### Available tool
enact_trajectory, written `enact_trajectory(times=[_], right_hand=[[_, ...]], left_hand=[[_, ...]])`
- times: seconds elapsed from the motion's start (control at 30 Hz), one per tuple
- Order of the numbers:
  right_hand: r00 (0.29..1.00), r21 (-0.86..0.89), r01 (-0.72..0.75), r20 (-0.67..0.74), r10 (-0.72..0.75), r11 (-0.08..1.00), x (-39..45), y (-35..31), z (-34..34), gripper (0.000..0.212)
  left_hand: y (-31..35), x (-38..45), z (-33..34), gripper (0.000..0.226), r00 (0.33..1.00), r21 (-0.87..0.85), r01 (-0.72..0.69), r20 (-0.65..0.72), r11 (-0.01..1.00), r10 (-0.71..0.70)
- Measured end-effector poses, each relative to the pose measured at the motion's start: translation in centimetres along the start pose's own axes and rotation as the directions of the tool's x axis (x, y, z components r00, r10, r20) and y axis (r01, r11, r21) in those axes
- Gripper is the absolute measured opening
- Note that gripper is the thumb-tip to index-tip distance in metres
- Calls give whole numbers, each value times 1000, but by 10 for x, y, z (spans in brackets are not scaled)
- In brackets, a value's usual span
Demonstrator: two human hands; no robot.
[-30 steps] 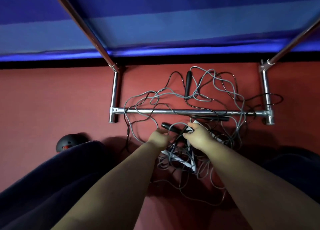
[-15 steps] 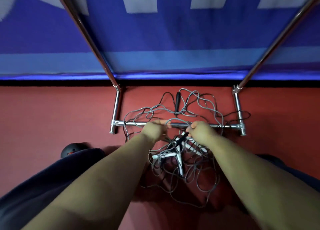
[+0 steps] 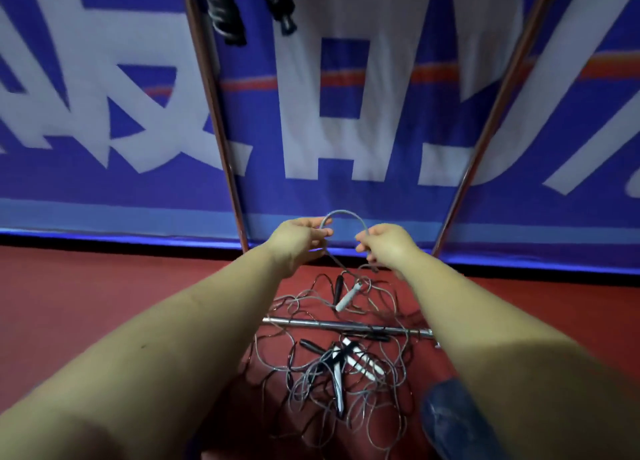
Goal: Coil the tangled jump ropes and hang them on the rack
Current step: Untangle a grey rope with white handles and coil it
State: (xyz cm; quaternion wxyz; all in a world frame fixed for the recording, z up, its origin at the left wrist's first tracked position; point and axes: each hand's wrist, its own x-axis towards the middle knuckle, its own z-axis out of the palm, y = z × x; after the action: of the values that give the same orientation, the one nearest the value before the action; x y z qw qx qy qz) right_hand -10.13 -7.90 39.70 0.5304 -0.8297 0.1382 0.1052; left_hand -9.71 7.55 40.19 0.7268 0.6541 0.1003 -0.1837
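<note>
1. Step in hand: drawing one grey rope (image 3: 346, 213) clear of the heap. The left hand (image 3: 299, 239) pinches it between thumb and fingers at the left foot of a raised arch; the right hand (image 3: 384, 243) has its fingers curled round the right foot. Both hands are held up above the floor, on the far side of the heap.
2. Doing it well, as a judgement: lift slowly and watch which strands rise with the cord. Feed it hand over hand towards its white handle (image 3: 348, 297), which dangles just below the hands, so that the coil can begin at a free end.
3. Risk: a sharp pull would likely tighten the knots and drag the black-handled ropes along.
4. Appearance of the tangled ropes (image 3: 332, 383): thin grey and dark cords in many loose, overlapping loops on the red floor (image 3: 104, 303), between the forearms. Black handles and white handles lie crossed near the middle.
5. Position: the heap lies over and around the rack's lower bar (image 3: 329, 324), with loops on both its near and far sides.
6. The rack's uprights (image 3: 214, 113) rise against the blue banner (image 3: 363, 130); dark items (image 3: 228, 12) hang at the top, too blurred to name.
</note>
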Motion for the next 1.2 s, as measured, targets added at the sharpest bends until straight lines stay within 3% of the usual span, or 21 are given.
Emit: enact_trajectory(times=[0.1, 0.3, 0.5, 0.6, 0.7, 0.9, 1.03, 1.13, 1.2], right_hand=[[998, 147, 61, -15, -60, 987, -36, -44, -15, 20], [970, 80, 241, 24, -244, 967, -98, -106, -33, 16], [944, 117, 328, 4, -331, 937, -144, -141, -38, 11], [936, 101, 352, -29, -351, 931, -163, -148, -48, 15], [925, 98, 379, -67, -374, 920, -176, -154, -62, 14], [917, 143, 377, -200, -346, 915, -176, -149, -86, 14], [928, 313, 345, -258, -270, 885, -173, -140, -87, 16], [952, 442, 295, -209, -223, 847, -176, -129, -74, 23], [982, 426, 189, -92, -165, 885, -178, -115, -61, 32]], left_hand=[[31, -36, 0, 22, 994, 20, -106, -2, 994, 106], [67, -100, 7, 26, 976, 257, -219, 69, 941, 208], [75, -138, 21, 19, 926, 459, -337, 320, 822, 200], [70, -154, 23, 7, 912, 507, -376, 348, 776, 215], [56, -165, 23, 29, 908, 555, -408, 333, 725, 255], [37, -184, 12, 33, 908, 493, -388, 348, 779, 231], [38, -186, 7, 33, 927, 252, -282, 319, 926, 195], [43, -189, 9, 34, 944, 46, -203, 273, 978, 184], [47, -191, 10, 35, 958, -52, -175, 223, 983, 182]])
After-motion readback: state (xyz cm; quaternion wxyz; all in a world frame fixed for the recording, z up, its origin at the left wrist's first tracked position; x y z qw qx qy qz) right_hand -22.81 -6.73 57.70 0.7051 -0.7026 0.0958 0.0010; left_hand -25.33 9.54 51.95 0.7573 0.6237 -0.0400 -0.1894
